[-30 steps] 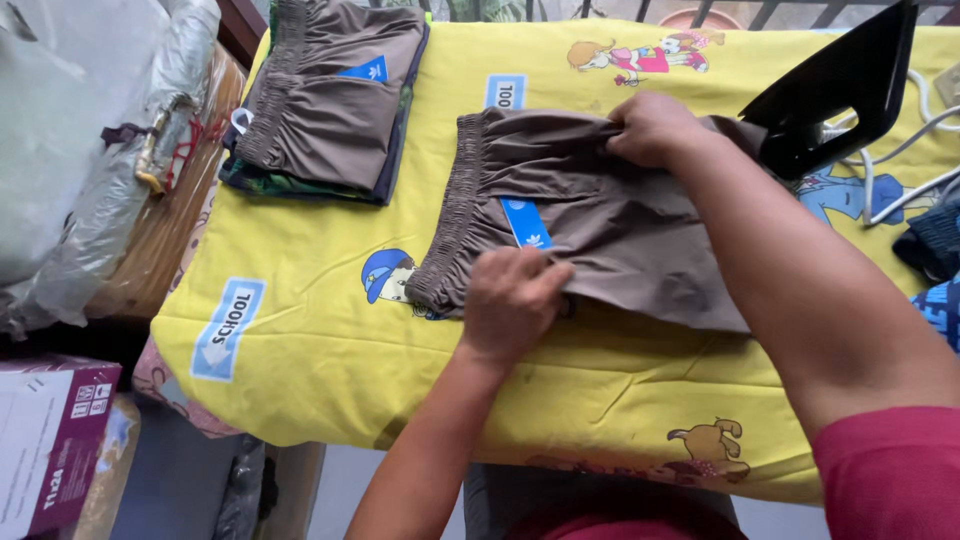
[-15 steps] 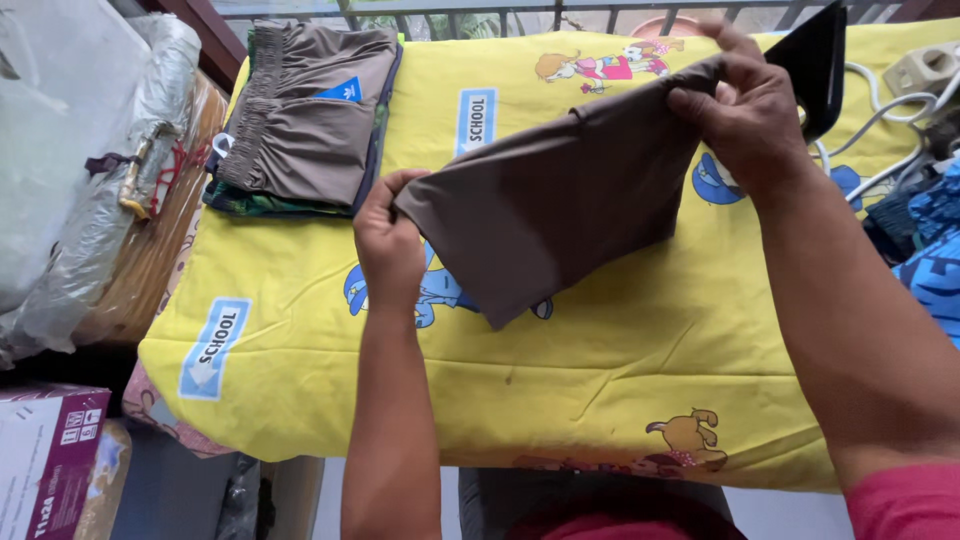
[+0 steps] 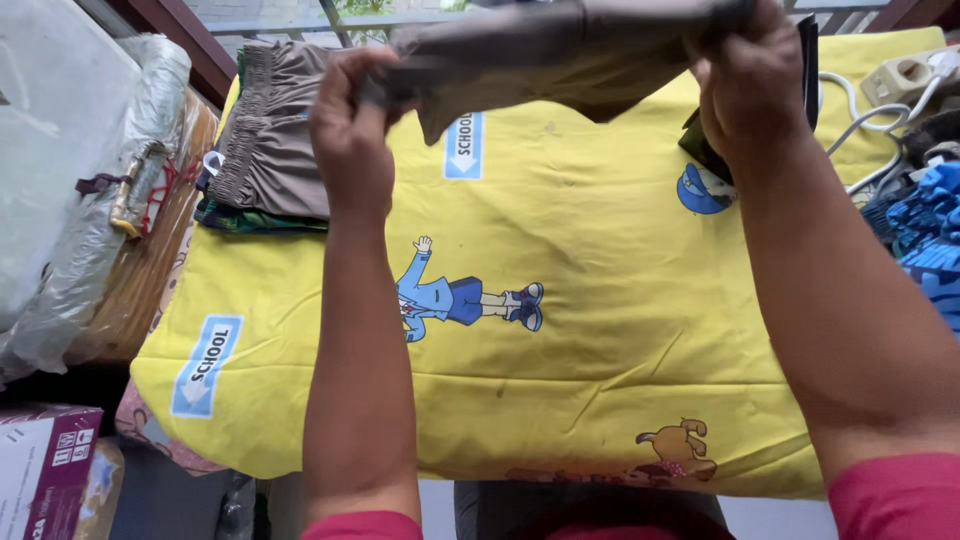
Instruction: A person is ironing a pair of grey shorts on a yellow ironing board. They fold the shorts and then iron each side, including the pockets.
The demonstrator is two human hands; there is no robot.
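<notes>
Yellow cloth (image 3: 600, 330) below; left hand (image 3: 350, 140), right hand (image 3: 755, 85) fingers clenched on brown shorts (image 3: 560, 45), lifted clear.

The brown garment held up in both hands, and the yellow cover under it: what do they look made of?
The brown garment looks like thin woven cloth, matte; it drapes limply between the left hand and right hand. The yellow cover looks like soft printed cotton or a blend, matte, with shallow creases and cartoon prints. Exact fibre cannot be told.
</notes>
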